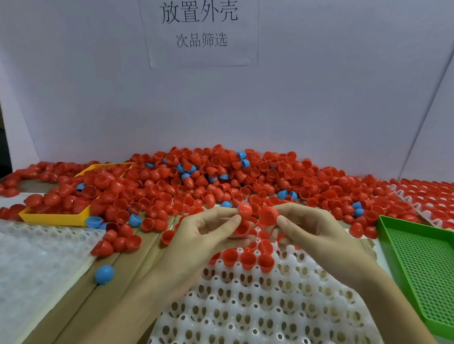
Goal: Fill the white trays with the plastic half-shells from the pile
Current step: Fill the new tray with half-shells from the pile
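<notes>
Left grip [210, 225] pinching one red half-shell [245, 210], right grip [308, 228] seemingly another [267, 215]

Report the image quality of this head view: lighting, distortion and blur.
Head view: soft, even light with no hard glare; wide-angle bend curves the backboard edges and stretches the white tray near the bottom; the far pile and left edge look soft, while both hands, left hand and right hand, stay fairly sharp.

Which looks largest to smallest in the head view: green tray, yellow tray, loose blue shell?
1. Green tray, though it is nearer the camera.
2. Yellow tray, partly buried under red shells, so its full extent is unsure.
3. Loose blue shell, clearly smallest.
</notes>
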### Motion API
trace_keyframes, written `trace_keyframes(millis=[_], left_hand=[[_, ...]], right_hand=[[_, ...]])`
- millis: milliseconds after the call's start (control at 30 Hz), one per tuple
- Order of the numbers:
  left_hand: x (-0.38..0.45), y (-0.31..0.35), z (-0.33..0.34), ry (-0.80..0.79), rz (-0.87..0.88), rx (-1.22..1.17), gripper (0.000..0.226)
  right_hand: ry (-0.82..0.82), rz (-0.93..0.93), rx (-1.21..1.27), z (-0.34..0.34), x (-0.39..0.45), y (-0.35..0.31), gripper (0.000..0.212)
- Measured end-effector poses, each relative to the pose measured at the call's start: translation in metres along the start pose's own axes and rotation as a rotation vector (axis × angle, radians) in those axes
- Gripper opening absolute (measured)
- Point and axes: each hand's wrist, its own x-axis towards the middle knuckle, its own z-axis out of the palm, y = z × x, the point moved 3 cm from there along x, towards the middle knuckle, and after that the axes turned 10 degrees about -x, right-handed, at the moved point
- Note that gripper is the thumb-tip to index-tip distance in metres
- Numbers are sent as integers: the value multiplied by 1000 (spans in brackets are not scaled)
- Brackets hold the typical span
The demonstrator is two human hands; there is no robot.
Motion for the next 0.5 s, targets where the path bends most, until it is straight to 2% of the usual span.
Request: trace_keyframes(millis=[200,333,500], left_hand=[[6,7,-32,185,45,86,20],[9,13,-50,252,61,83,13],[11,23,-89,432,131,261,14]], right_hand=[[-15,49,196,1,2,5,31],[-20,80,235,0,2,7,38],[-13,102,211,-1,2,12,44]])
